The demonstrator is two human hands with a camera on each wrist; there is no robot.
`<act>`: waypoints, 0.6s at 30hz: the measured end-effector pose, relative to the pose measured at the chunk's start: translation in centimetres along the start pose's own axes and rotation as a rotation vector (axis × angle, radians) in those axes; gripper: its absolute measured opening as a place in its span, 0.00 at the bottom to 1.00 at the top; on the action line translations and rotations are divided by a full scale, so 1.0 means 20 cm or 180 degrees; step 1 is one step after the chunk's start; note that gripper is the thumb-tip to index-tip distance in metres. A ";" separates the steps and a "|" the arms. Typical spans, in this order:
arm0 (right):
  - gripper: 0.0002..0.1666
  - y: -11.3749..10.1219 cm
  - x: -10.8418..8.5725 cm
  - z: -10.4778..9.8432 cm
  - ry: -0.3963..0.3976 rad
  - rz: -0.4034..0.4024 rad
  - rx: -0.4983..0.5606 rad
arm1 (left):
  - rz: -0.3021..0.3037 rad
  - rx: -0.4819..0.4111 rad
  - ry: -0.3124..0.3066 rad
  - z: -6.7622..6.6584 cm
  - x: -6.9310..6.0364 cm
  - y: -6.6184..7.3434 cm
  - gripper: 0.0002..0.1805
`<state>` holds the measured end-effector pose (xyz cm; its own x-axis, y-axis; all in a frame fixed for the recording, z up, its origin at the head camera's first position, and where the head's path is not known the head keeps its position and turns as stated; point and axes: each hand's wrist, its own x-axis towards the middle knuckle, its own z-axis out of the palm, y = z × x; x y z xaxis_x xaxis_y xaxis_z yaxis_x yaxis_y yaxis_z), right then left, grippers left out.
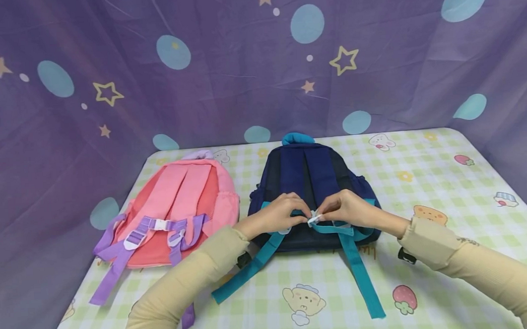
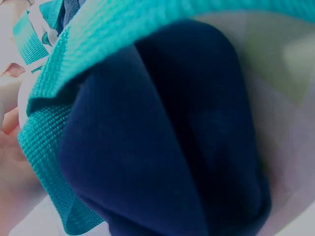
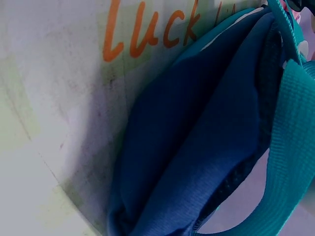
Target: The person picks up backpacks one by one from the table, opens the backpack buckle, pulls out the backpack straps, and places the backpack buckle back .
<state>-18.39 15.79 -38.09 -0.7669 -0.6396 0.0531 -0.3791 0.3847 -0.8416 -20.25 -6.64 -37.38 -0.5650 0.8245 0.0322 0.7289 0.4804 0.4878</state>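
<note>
A navy backpack lies on the table with its shoulder straps facing up. Over its lower part, my left hand and right hand meet at a small white buckle on the teal webbing. Thumb and fingers of each hand pinch it from opposite sides; whether its halves are joined cannot be made out. Loose teal strap ends hang toward the front. The left wrist view shows teal webbing beside the navy fabric. In the right wrist view, a teal strap loops beside the bag's side.
To the left lies a pink backpack with purple straps and a white buckle across its front. A green-checked cloth with cartoon prints covers the table. Purple curtain hangs behind and at the sides.
</note>
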 end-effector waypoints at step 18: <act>0.06 0.00 0.01 0.01 -0.0028 -0.0003 0.0043 | -0.0065 -0.0061 0.0139 -0.01 -0.02 -0.02 0.06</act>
<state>-18.46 15.58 -38.09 -0.7619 -0.6459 0.0493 -0.3728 0.3751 -0.8487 -20.28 -7.26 -37.40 -0.5964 0.8004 0.0599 0.7096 0.4909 0.5055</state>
